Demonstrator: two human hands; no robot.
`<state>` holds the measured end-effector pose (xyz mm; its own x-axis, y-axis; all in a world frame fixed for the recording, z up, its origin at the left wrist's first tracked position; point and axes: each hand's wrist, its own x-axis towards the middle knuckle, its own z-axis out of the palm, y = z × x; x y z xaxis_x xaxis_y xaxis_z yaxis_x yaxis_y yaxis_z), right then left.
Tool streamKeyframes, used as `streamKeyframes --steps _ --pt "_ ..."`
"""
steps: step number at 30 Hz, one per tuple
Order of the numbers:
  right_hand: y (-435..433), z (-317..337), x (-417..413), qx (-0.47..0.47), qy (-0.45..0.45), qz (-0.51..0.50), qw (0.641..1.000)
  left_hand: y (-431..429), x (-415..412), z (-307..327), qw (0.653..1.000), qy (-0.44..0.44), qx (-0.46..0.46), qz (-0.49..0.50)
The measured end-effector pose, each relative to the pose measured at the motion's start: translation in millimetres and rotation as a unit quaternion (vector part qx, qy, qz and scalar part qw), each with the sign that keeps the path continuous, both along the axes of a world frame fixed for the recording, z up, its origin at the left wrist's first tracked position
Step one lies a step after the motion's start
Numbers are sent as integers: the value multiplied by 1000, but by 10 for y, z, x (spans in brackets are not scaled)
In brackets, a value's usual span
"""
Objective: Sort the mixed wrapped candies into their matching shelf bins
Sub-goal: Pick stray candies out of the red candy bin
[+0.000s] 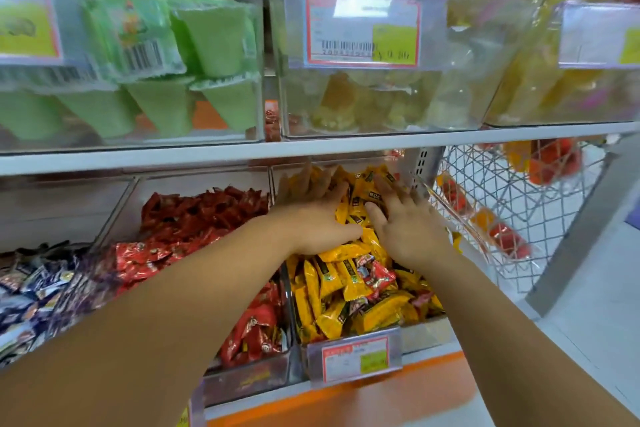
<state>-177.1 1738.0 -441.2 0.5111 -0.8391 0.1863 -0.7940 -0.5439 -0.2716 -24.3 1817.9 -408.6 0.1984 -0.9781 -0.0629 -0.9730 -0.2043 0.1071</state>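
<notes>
Both forearms reach in; left hand and right hand spread flat on jumbled yellow candies

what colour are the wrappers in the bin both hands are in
Mostly yellow wrappers with dark labels, a few red strays mixed in; the head view shows it.

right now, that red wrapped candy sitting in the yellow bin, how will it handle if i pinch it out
The red wrapped candy looks small, so probably light. Its glossy, crinkled wrapper may be slippery; pinching a twisted end should hold better. It lies loose on the yellow candies, so neighbours may shift or slide as it lifts.
</notes>
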Motion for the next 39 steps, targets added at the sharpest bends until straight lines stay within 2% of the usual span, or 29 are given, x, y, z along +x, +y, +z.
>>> streamKeyframes --steps 2,5,7,9,12,15,19,21,24,27,29,32,36,39 --pt "29 65 -35 26 -32 15 999 26 45 59 997 66 -30 0" --pt "130 270 -110 86 -143 14 986 211 93 250 965 242 -100 27" --pt "233 382 -162 76 -147 23 986 458 150 377 947 295 -102 75" --pt "327 412 -171 44 -106 41 993 789 350 400 954 266 -95 102" --pt "453 375 -117 5 -72 69 995 1423 660 359 955 260 -121 80" --pt "589 422 9 -41 -51 72 995 1997 917 148 972 167 -149 76" --pt "1065 614 252 -49 -127 156 978 2447 1096 -170 975 96 -149 132" --pt "1329 695 416 13 -144 218 965 2543 1160 -274 974 103 -140 144" --pt "1512 601 732 81 -30 288 954 2621 1163 -324 970 147 -147 128" --pt "1554 400 1045 58 147 307 938 2650 1121 -369 961 187 -161 121" --pt "1558 255 1204 46 211 292 932 2671 1105 -383 957 201 -171 121" --pt "1516 187 1296 42 173 274 945 2710 1115 -374 953 218 -172 118" --pt "1483 328 1197 144 27 280 949 2776 1101 -350 950 231 -177 114" --pt "1538 423 1157 193 -31 282 939 2755 1079 -349 950 200 -207 118"
